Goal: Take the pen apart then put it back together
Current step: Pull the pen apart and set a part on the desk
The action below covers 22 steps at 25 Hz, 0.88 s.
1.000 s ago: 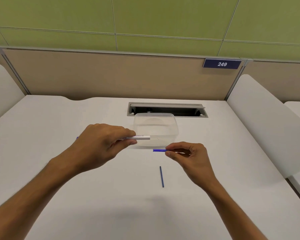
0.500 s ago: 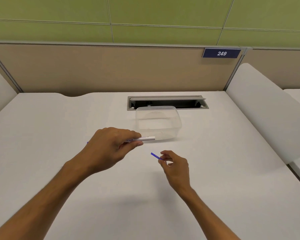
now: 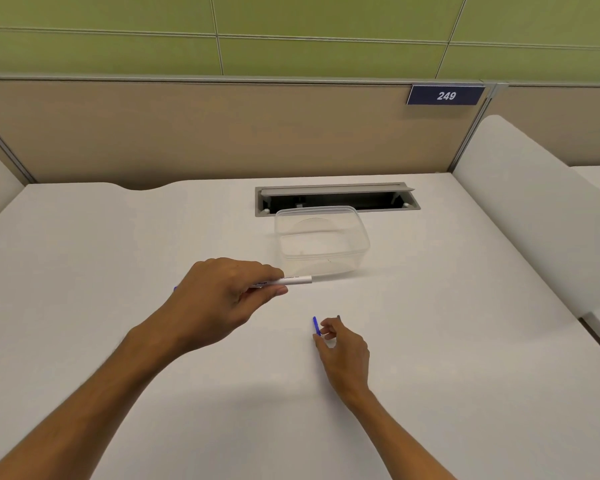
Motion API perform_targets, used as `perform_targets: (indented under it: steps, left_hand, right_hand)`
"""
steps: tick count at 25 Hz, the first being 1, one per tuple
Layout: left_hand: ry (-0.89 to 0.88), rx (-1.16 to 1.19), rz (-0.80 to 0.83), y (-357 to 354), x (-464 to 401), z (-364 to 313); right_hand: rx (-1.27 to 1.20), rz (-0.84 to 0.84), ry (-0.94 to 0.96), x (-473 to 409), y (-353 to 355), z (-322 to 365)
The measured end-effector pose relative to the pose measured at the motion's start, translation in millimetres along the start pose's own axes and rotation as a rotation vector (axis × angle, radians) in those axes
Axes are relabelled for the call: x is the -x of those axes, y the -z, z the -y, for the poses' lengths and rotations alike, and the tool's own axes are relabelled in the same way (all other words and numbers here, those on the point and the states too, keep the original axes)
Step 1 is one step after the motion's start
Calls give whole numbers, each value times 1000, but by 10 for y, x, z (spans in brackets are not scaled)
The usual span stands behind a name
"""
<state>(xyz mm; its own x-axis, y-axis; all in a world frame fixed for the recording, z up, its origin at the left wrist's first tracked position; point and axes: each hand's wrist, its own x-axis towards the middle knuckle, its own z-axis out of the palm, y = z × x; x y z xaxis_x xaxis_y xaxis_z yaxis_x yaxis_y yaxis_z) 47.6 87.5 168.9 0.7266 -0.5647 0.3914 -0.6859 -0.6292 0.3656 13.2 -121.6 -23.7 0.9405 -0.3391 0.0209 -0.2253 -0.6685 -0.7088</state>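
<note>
Now left hand (image 3: 222,299) grips one barrel (image 3: 293,280), right hand (image 3: 340,348) one refill (image 3: 315,325).

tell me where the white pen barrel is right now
In the head view the white pen barrel is left of centre, gripped by the left hand, its free end pointing right just in front of the clear plastic container.

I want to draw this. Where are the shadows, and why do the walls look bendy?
Head view: soft light from above, a faint shadow on the table below the hands; the wide lens bows the wall; the clear box shows little glare; nothing looks badly blurred.
</note>
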Motion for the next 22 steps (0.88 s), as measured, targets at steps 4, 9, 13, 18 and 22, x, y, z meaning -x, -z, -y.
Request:
perform_targets:
  steps: [4, 9, 13, 18, 22]
  left_hand:
    - [2, -1, -7, 15, 5, 25]
    - [1, 3, -8, 12, 16, 20]
    - [12, 4, -4, 8, 27, 20]
    - [7, -2, -3, 17, 28, 5]
    - [14, -23, 10, -9, 31, -1]
  right_hand:
    - [12, 36, -3, -7, -15, -12]
    - [17, 81, -27, -19, -5, -12]
    - [11, 73, -28, -21, -9, -8]
    - [16, 64, -17, -30, 1, -11]
    - [-15, -9, 20, -35, 83, 39]
